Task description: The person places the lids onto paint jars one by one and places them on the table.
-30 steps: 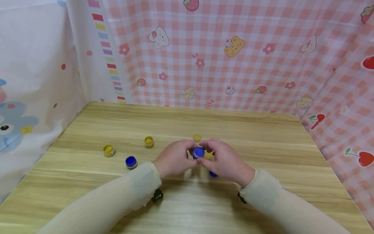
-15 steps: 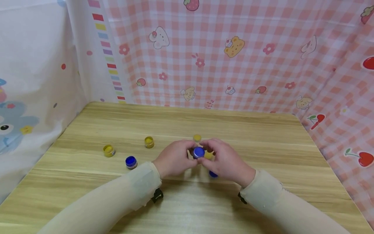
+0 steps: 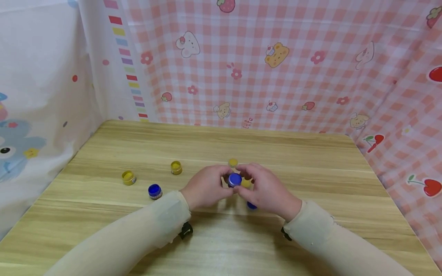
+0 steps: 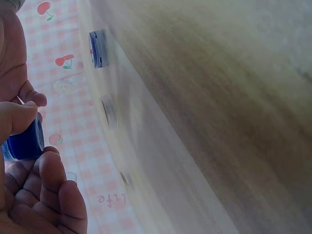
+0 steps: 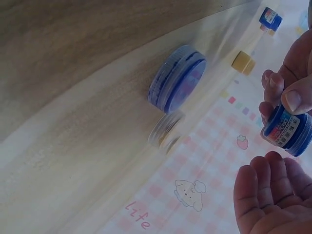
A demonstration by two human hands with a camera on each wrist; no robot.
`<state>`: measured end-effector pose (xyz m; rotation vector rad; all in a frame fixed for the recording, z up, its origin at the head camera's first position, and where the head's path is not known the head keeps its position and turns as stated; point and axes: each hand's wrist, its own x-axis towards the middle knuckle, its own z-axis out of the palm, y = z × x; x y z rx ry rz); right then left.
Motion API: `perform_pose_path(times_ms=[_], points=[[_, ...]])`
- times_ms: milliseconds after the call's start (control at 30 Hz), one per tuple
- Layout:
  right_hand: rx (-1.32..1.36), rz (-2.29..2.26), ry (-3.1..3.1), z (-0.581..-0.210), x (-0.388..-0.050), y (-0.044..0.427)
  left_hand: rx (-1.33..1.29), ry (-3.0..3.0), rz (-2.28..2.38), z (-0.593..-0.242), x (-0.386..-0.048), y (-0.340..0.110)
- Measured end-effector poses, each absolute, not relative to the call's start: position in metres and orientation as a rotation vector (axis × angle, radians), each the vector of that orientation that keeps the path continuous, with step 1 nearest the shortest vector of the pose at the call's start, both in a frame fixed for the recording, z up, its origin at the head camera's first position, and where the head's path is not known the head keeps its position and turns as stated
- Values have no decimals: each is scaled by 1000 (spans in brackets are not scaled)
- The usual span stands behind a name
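1. One small, cylindrical blue paint jar with a white label (image 3: 235,180), apparently plastic, is being held above the pale wood-grain tabletop (image 3: 328,172).
2. Two hands are being used on the held jar: it is being pinched by the left hand (image 3: 209,187) from its left side, and by the right hand (image 3: 266,189) from its right, thumb at the near edge. How firmly the right fingertips are being pressed cannot be told.
3. Little weight is probably being carried; the wall is being judged stiff, smooth and somewhat slippery, with spilling likelier than breakage. A level hold around the labelled wall is being favoured, the rim being left to the other hand's fingertips.
4. Three squat, uncapped jars are being displayed left of the held jar: a yellow jar (image 3: 176,168), a second yellow jar (image 3: 129,178) and a dark blue jar (image 3: 155,191).
5. Three loose, round lids are being counted: a translucent yellow lid (image 3: 233,163) just beyond the held jar, a partly hidden second yellow lid (image 3: 246,183) just right of it, and a blue lid (image 3: 252,206) nearer the person, partly covered.
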<state>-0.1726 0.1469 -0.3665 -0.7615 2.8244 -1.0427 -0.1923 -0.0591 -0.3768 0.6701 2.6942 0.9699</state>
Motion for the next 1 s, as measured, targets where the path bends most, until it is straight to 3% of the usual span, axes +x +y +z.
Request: perform_pose_path(times_ms=[1000], points=[[-796, -1059, 2828, -367, -174, 146, 677, 2696, 975, -376, -193, -61]])
